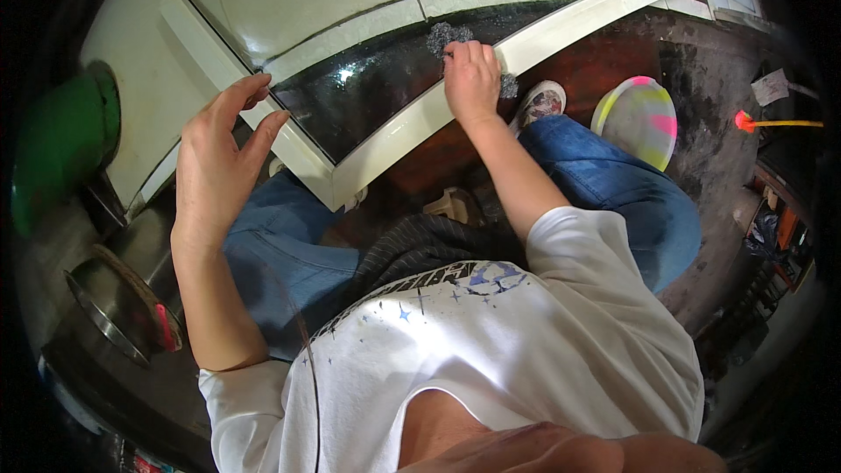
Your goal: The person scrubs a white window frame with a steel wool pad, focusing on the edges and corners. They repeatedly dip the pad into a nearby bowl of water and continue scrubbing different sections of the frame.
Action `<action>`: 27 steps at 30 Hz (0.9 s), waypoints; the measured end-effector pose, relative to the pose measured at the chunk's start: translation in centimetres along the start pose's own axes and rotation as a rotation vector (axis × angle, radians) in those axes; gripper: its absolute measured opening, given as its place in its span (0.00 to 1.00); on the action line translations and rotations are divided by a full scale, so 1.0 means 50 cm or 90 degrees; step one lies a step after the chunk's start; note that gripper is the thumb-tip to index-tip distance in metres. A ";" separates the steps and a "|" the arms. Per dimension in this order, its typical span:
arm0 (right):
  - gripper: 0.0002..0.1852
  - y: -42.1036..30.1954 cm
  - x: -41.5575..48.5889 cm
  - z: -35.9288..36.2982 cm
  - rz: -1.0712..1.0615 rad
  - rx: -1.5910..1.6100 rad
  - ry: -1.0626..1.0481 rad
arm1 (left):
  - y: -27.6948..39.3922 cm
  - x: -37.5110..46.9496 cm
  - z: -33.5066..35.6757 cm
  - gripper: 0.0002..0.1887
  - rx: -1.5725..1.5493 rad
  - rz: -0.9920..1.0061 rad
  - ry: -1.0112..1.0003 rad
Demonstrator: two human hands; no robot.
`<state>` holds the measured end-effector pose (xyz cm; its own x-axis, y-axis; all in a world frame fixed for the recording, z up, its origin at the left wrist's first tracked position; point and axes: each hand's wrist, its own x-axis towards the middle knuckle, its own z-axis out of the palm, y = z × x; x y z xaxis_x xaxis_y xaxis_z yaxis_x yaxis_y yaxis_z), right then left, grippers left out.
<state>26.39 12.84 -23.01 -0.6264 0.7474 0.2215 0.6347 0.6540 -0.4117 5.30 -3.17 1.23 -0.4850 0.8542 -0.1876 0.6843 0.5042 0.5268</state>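
A framed glass panel (394,79) with a pale frame (401,128) leans in front of me, one corner between my knees. My right hand (472,79) holds a grey metal scouring pad (449,38) at the lower rail of the frame; the pad shows beyond my fingertips on the glass side and again below the hand. My left hand (220,138) is raised by the left side of the frame, thumb and fingers apart, holding nothing. Whether its fingertips touch the frame I cannot tell.
A round tub with pink and yellow patches (634,121) stands beyond my right knee. Metal basins (108,315) lie at the left, below a green container (66,138). A yellow stick with an orange end (785,123) is at the far right. My shoe (544,102) is near the frame.
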 end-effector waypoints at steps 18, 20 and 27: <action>0.09 0.595 0.267 -0.490 -0.086 -0.205 -0.180 | -0.078 -0.002 0.000 0.16 -0.002 -0.040 -0.002; 0.11 0.618 0.186 -0.501 0.026 -0.043 -0.126 | -0.111 0.000 -0.001 0.16 0.001 -0.055 0.002; 0.14 0.931 -0.324 -0.295 0.407 -0.040 -0.115 | -0.221 -0.023 0.054 0.17 0.148 -0.095 -0.021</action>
<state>72.77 32.89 -32.74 -0.1808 0.9622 -0.2036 0.9280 0.0983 -0.3593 -0.22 -9.38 -6.62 -0.5741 0.7703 -0.2776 0.7155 0.6368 0.2873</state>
